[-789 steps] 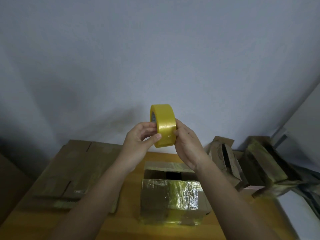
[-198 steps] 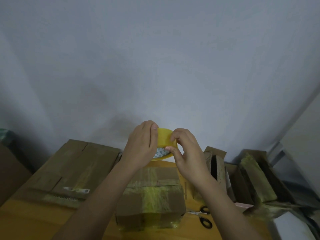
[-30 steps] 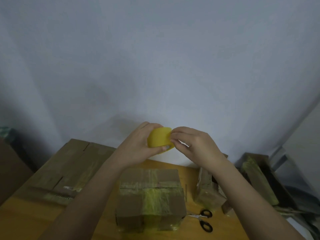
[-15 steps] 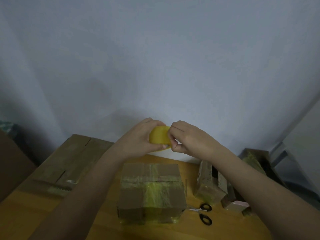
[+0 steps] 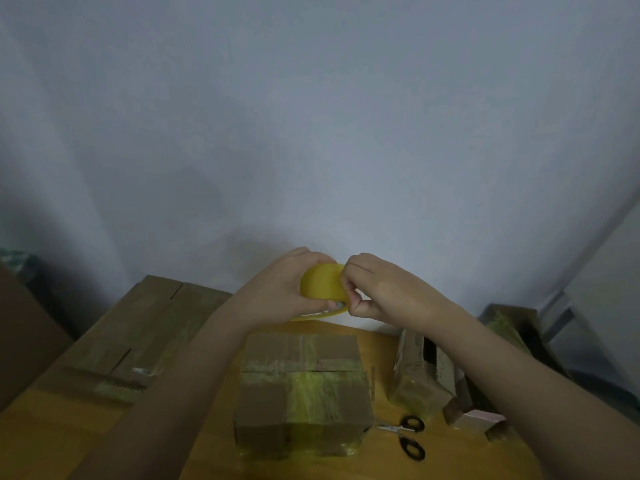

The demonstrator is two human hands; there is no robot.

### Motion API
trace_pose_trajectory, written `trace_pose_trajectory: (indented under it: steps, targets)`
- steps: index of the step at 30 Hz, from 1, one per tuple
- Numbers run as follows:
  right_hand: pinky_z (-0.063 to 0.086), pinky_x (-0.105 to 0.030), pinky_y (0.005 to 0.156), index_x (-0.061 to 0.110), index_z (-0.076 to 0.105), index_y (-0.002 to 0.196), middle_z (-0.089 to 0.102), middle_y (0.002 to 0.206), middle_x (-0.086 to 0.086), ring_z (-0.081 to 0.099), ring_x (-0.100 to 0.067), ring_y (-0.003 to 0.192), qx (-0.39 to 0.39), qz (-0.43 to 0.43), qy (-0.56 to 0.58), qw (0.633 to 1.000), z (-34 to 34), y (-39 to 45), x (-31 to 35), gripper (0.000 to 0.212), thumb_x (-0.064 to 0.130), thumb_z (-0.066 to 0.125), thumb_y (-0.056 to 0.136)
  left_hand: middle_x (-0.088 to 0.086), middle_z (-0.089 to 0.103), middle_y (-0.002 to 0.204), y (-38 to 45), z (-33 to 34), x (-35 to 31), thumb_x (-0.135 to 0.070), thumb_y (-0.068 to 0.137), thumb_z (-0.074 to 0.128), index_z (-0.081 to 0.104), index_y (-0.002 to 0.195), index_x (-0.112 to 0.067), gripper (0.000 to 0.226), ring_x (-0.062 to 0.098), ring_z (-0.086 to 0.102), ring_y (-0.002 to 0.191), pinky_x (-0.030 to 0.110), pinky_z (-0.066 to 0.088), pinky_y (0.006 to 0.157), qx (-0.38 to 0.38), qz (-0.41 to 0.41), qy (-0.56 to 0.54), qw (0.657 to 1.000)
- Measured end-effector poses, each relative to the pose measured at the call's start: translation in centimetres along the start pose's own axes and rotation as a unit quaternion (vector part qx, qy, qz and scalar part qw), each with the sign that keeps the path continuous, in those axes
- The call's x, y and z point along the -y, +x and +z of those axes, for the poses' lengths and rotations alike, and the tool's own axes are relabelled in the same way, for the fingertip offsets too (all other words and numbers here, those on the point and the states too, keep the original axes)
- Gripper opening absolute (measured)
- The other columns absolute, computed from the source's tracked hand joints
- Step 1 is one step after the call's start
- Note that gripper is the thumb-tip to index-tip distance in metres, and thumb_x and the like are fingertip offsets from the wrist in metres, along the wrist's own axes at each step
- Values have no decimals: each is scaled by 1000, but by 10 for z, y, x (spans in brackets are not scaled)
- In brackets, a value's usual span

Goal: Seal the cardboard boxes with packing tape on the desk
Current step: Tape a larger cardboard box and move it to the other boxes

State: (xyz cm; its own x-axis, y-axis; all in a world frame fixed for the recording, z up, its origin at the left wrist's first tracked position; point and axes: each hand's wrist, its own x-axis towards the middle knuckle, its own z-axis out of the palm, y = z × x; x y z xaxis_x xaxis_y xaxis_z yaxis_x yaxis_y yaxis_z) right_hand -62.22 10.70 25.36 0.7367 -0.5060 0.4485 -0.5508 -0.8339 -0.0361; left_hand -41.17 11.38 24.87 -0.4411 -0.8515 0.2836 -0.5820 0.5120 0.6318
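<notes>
Tilting in both hands — tape roll

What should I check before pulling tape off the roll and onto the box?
1. Roll held: ok. Left hand grips the roll above the desk.
2. Tape end found: cannot tell. Right hand pinches at the roll's edge, but no free strip shows.
3. Box in place: ok. Box sits right below the hands, flaps down.
4. Box already taped: cannot tell whether more is needed. Yellow tape crosses its top and front.
5. Scissors in reach: ok. Scissors lie just right of the box.
</notes>
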Motion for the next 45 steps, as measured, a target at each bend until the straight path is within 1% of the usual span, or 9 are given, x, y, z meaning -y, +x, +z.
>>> trace_pose_trajectory:
  steps: [8, 15, 26, 28, 30, 32, 38, 43, 45]
  targets:
    - [33, -16, 65, 10, 53, 79, 50, 79, 3, 41, -11, 73, -16, 34, 49, 998, -2, -10, -1, 10, 19, 50, 82, -14, 56, 110, 0, 3, -2, -42, 73, 81, 53, 116, -42, 51, -3, 52, 102, 22, 45, 86, 4, -6, -19, 1000]
    - [49, -24, 75, 10, 64, 98, 60, 91, 4, 56, -7, 83, -40, 81, 117, 989, -8, -15, 1, 18, 23, 52, 93, -20, 53, 109, -1, 2, -3, -43, 74, 79, 52, 119, -41, 53, -7, 50, 102, 14, 40, 79, -4, -19, -27, 999]
    - [44, -27, 67, 9, 64, 89, 61, 86, -2, 54, -17, 78, -36, 51, 13, 998, -1, -9, 4, 23, 21, 45, 95, -14, 56, 110, -3, 0, 2, -40, 73, 81, 56, 119, -34, 53, -1, 52, 101, 17, 42, 80, -15, -25, -24, 999]
    - [41, -29, 64, 7, 58, 86, 56, 85, -5, 49, -20, 77, -26, 60, -7, 998, 4, -7, 8, 9, 2, 50, 87, -13, 56, 110, -3, 0, 2, -41, 72, 81, 57, 119, -34, 53, 0, 53, 101, 20, 44, 81, -18, -24, -21, 999]
    - [37, -32, 58, 5, 53, 83, 51, 82, -9, 44, -23, 74, -8, 77, -36, 996, 11, -3, 14, 28, -14, 48, 63, -12, 57, 111, -2, 1, 2, -43, 72, 81, 56, 120, -33, 55, 1, 53, 102, 22, 45, 84, -19, -27, -16, 999]
    - [30, -30, 62, 7, 49, 83, 45, 83, -7, 34, -19, 76, 15, 82, -22, 996, 12, 0, 17, 37, -9, 36, 53, -11, 57, 112, -2, 1, 2, -43, 72, 81, 56, 121, -33, 56, 3, 54, 103, 24, 46, 86, -17, -33, -21, 999]
    - [34, -25, 73, 32, 31, 83, 38, 88, 6, 31, -3, 88, 114, 144, 156, 971, -2, 0, 9, 49, -16, 39, 83, -15, 60, 113, -7, 1, 3, -39, 70, 84, 61, 117, -34, 53, 1, 58, 102, 28, 53, 85, 6, -62, -80, 995]
    - [43, -20, 82, 18, 50, 101, 50, 100, 8, 47, -3, 91, 66, 173, 192, 964, -2, -7, 8, 9, 9, 47, 100, -15, 57, 112, -8, 3, 3, -37, 73, 82, 59, 118, -35, 51, 2, 56, 102, 26, 53, 83, 4, -72, -73, 995]
    - [49, -21, 85, 17, 59, 112, 55, 109, 7, 56, -7, 93, 39, 188, 208, 959, -3, -7, 9, 15, 16, 58, 97, -16, 55, 110, -8, 3, 2, -37, 73, 82, 57, 119, -35, 52, 2, 55, 101, 24, 52, 81, -2, -69, -66, 995]
